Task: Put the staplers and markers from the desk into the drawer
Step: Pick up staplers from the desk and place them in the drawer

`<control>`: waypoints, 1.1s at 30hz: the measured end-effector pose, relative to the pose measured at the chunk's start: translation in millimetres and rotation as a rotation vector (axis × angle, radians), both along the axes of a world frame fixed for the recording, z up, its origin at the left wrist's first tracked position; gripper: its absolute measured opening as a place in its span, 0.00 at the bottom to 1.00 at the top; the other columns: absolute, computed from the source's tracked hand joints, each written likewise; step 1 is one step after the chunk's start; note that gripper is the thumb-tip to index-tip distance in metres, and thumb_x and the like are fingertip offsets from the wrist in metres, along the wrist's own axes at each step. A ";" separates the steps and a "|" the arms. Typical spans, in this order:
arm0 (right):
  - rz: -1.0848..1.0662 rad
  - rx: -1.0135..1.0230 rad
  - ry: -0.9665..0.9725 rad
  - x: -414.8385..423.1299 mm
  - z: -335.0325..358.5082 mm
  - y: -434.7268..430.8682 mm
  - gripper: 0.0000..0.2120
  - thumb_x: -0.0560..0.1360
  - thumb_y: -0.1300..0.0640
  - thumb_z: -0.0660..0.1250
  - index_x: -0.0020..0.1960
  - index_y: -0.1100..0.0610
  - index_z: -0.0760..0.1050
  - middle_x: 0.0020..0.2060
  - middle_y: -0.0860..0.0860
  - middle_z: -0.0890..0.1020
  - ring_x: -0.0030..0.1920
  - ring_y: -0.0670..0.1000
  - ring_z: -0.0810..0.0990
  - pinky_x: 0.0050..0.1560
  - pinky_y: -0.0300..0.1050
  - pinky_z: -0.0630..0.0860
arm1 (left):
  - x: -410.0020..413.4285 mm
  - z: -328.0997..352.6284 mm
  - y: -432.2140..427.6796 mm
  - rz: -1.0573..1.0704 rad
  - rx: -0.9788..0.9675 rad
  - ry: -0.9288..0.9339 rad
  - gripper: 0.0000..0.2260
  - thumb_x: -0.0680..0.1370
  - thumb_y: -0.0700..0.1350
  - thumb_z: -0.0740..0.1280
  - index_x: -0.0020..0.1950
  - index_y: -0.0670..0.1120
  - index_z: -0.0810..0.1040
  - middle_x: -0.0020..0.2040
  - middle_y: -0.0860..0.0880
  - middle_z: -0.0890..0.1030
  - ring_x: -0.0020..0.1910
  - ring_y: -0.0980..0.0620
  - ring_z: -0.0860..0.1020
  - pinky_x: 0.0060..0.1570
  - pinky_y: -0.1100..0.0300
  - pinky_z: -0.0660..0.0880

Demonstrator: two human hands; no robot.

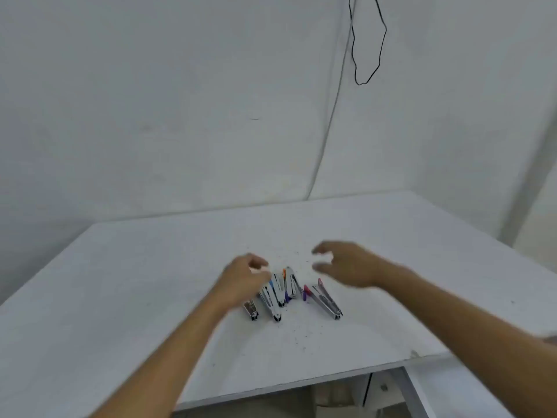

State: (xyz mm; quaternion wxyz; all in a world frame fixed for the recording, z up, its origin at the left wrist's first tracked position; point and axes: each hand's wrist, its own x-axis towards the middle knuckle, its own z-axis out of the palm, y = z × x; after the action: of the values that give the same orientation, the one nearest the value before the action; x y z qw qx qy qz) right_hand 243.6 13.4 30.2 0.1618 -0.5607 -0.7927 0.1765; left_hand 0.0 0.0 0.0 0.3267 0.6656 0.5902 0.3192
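Note:
Several silver staplers lie in a row on the white desk (150,282), among them one on the right (327,300), one in the middle (271,303) and a partly hidden one on the left (251,310). Coloured markers (306,294) lie between them, with orange, blue, purple and pink caps showing. My left hand (244,279) hovers over the left end of the row with its fingers curled; what it touches is blurred. My right hand (343,265) is above and behind the right stapler, fingers apart, holding nothing.
The desk stands in a corner of white walls. A black cable (369,40) hangs on the wall at the back right. A drawer unit with a small knob (383,387) shows under the desk's front right edge. Small dark specks dot the desk.

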 end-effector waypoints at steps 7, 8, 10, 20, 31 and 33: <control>-0.198 0.062 -0.017 -10.3 -95.4 -35.9 0.27 0.80 0.44 0.59 0.76 0.50 0.58 0.65 0.52 0.72 0.61 0.54 0.74 0.58 0.48 0.74 | 28.7 -59.7 -13.9 0.103 0.138 0.329 0.18 0.74 0.52 0.66 0.63 0.55 0.70 0.64 0.54 0.69 0.67 0.51 0.64 0.63 0.52 0.60; -0.221 0.145 -0.003 -12.2 -100.6 -38.6 0.26 0.80 0.45 0.58 0.76 0.50 0.59 0.63 0.52 0.74 0.59 0.53 0.75 0.57 0.46 0.74 | 30.0 -59.0 -10.8 0.107 0.155 0.378 0.21 0.73 0.53 0.66 0.65 0.53 0.69 0.64 0.54 0.69 0.67 0.50 0.64 0.63 0.52 0.60; -0.263 0.237 0.021 -16.9 -110.7 -45.9 0.24 0.82 0.46 0.55 0.76 0.51 0.59 0.63 0.51 0.75 0.56 0.52 0.77 0.57 0.44 0.74 | 35.7 -61.7 -6.6 0.092 0.156 0.484 0.24 0.73 0.54 0.66 0.67 0.51 0.68 0.64 0.52 0.69 0.66 0.49 0.65 0.64 0.51 0.59; -0.335 0.363 0.112 -14.7 -116.3 -47.2 0.25 0.83 0.51 0.53 0.78 0.55 0.56 0.56 0.53 0.81 0.47 0.53 0.80 0.51 0.48 0.76 | 39.8 -55.4 13.8 0.194 0.100 0.738 0.19 0.73 0.56 0.62 0.60 0.47 0.71 0.57 0.47 0.72 0.58 0.46 0.69 0.55 0.51 0.62; -0.370 0.338 0.246 -15.5 -115.3 -46.7 0.24 0.83 0.51 0.54 0.78 0.52 0.55 0.62 0.52 0.80 0.50 0.54 0.81 0.54 0.51 0.77 | 55.9 -48.7 49.1 0.239 -0.025 0.695 0.22 0.75 0.57 0.55 0.60 0.44 0.74 0.61 0.44 0.72 0.63 0.43 0.68 0.61 0.44 0.62; -0.393 0.310 0.310 -13.8 -115.3 -44.3 0.23 0.83 0.48 0.53 0.77 0.48 0.54 0.62 0.51 0.80 0.47 0.52 0.82 0.49 0.50 0.79 | 57.7 -49.9 55.1 0.254 0.021 0.746 0.22 0.78 0.58 0.54 0.58 0.43 0.75 0.60 0.44 0.74 0.61 0.43 0.70 0.60 0.45 0.62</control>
State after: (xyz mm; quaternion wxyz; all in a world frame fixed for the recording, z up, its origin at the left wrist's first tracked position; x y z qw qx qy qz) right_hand 229.8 -30.8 -85.0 0.3957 -0.6385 -0.6521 0.1023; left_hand 57.7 55.1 -49.9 0.0409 0.6608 0.7429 0.0992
